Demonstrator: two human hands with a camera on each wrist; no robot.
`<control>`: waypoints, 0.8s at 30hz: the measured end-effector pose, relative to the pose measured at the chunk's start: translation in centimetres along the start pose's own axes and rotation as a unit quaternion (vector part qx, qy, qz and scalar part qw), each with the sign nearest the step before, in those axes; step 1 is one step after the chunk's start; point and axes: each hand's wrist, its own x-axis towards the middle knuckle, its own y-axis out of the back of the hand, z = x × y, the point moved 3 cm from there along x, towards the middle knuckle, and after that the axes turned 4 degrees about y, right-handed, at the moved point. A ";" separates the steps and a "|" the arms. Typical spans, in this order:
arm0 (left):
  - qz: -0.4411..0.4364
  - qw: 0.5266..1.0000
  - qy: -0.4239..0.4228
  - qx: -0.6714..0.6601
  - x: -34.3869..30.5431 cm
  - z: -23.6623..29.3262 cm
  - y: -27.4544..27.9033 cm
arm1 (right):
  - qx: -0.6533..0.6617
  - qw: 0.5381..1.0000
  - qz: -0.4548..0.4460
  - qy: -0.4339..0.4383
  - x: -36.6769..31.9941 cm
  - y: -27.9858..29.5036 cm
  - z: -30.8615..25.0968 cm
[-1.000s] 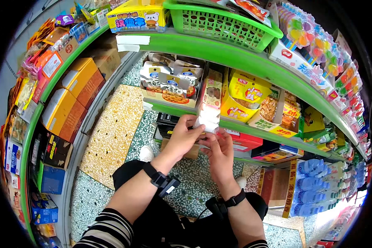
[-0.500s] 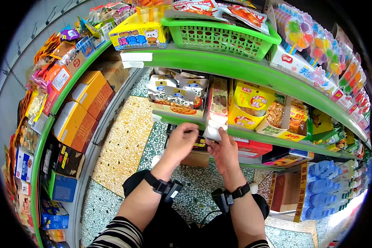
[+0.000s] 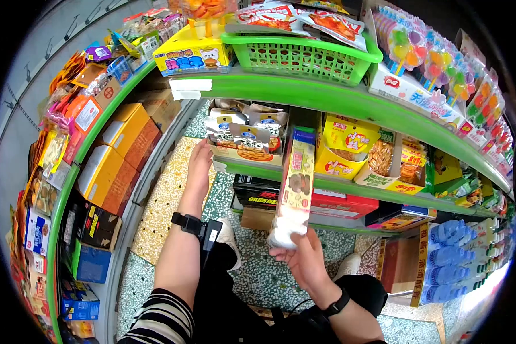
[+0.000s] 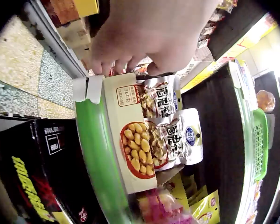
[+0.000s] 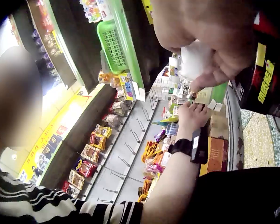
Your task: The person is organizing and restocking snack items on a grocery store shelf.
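Note:
My right hand [image 3: 307,261] grips the near end of a long narrow box [image 3: 296,186] with a cartoon bear on it. That near end is white and glary, and the far end lies on the middle shelf. In the right wrist view the fingers curl at a white surface [image 5: 195,60]. My left hand [image 3: 198,169] is at the left end of an open carton [image 3: 241,152] of snack pouches, its fingers fairly straight. The left wrist view shows those fingertips along the edge of the carton, beside silver pouches [image 4: 175,140].
Right of the long box stands a yellow snack carton [image 3: 338,155]. Above runs the green shelf edge [image 3: 281,89] with a green basket [image 3: 304,57]. Dark boxes [image 3: 258,192] sit on the lower shelf. Orange boxes [image 3: 106,172] line the left shelf, and bottled water [image 3: 441,258] stands at right.
My hands have parted: the left went left to the pouch carton. My right hand has drawn the long box toward me, so more of it shows beyond the shelf edge.

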 end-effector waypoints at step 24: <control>-0.015 0.981 -0.095 0.169 1.4 -0.2 -1.8 | -0.117 0.951 -0.227 -0.175 -9.5 9.1 8.7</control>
